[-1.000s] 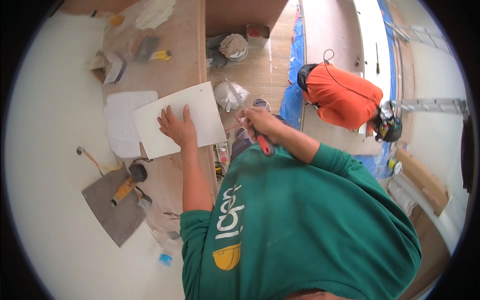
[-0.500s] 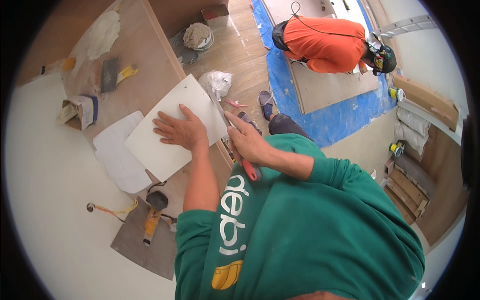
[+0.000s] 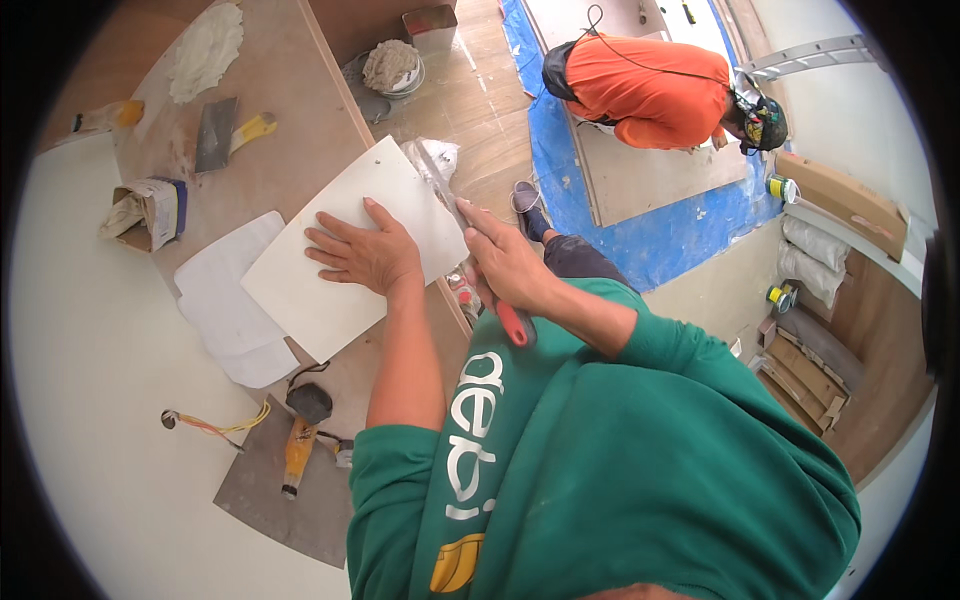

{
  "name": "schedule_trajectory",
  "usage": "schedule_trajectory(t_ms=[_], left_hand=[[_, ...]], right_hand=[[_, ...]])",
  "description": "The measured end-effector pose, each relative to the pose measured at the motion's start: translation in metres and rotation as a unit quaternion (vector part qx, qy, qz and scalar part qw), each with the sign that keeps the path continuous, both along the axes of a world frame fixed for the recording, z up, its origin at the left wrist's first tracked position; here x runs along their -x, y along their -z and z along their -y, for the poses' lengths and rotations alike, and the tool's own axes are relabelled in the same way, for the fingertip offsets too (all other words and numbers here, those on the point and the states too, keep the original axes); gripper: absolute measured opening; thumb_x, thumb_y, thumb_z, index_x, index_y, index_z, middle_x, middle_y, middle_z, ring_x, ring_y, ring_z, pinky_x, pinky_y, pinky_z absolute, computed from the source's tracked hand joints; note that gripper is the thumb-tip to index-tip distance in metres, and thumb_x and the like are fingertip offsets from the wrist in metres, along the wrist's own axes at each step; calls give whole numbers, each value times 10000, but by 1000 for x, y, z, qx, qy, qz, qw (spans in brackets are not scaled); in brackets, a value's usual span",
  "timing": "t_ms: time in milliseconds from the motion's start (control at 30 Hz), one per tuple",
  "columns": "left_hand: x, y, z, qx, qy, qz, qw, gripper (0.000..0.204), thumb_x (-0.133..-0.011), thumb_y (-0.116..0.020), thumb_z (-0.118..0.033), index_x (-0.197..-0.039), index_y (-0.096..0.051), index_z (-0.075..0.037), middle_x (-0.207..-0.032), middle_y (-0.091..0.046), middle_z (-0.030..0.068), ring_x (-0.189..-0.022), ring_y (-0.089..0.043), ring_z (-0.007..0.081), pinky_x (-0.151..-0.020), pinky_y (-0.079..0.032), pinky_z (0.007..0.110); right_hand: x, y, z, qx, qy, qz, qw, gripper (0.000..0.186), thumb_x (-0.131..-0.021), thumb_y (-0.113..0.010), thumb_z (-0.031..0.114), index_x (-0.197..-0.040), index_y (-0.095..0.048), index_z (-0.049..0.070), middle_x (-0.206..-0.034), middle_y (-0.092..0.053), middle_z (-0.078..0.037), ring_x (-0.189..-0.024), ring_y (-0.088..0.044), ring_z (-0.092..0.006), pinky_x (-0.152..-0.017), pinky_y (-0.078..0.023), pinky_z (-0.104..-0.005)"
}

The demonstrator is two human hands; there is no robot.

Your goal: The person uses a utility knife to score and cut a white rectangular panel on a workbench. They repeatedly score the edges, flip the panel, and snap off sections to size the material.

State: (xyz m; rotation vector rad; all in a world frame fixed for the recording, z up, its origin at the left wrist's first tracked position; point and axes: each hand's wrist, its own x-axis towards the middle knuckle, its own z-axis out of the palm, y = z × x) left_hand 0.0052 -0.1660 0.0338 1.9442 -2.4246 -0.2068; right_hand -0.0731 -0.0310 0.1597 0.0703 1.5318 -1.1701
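Pressing flat on the white tile (image 3: 340, 250): left hand (image 3: 360, 255), palm down, fingers spread, holding it against the brown workbench (image 3: 290, 150). Tile lies tilted, one corner reaching the bench's right edge, and it overlaps a second white sheet (image 3: 225, 300) to its lower left.

Right hand (image 3: 505, 262) is closed around a red-handled tool (image 3: 513, 322); red grip sticks out below the fist, metal blade (image 3: 440, 185) runs up along the tile's right edge. Can't tell if the blade touches the tile or just sits beside it.

On the bench, well apart from the hands:
- trowel with yellow handle (image 3: 225, 135), upper left
- lump of pale filler (image 3: 205, 50) above it
- torn paper bag (image 3: 145, 210) at the left edge
- orange-handled tool (image 3: 298, 450) on a grey sheet (image 3: 280, 500), near the lower edge
- loose cord (image 3: 205, 425) beside that

Floor past the bench: bowl of pale material (image 3: 390, 68), crumpled plastic bag (image 3: 430, 160) just beside the tile's top corner.

Another person in an orange shirt (image 3: 650, 90) crouches over a board on a blue tarp (image 3: 620, 220), well apart. Stacked planks (image 3: 810, 370) at far right.
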Motion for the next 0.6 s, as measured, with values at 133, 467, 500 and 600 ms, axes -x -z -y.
schedule_trajectory(t_ms=[133,467,500,600], left_hand=[[-2,4,0,1,8,-8,1000,785,-1000,-406,-560,-1549,-243,-23,-1602,-200,272,-1487,-146,498,-1167,-120,669],[0,0,-2,-10,3,-5,1000,784,-1006,-392,-553,-1560,-216,-27,-1615,-174,275,-1491,-138,500,-1167,-126,666],[0,0,-2,-13,3,-1,1000,785,-1006,-390,-553,-1560,-214,-25,-1615,-172,275,-1492,-132,500,-1167,-123,665],[2,-4,0,-22,2,-1,1000,788,-1007,-383,-553,-1558,-207,-18,-1615,-166,275,-1496,-115,499,-1169,-114,663]], right_hand=[[-7,-2,-7,-22,-68,-25,997,539,-1046,-393,162,-1559,-291,33,-643,-569,-79,-438,-539,-170,-430,-476,-321],[5,-1,-22,-44,-11,-4,999,552,-1067,-399,221,-1590,-255,118,-679,-552,-44,-466,-542,-141,-433,-477,-291],[10,-5,-25,-18,-23,9,1000,553,-1077,-386,236,-1596,-234,126,-673,-547,-42,-472,-547,-139,-424,-470,-278],[6,-9,-27,-25,-73,23,997,554,-1072,-376,221,-1597,-231,126,-659,-548,-47,-475,-556,-141,-450,-482,-292]])
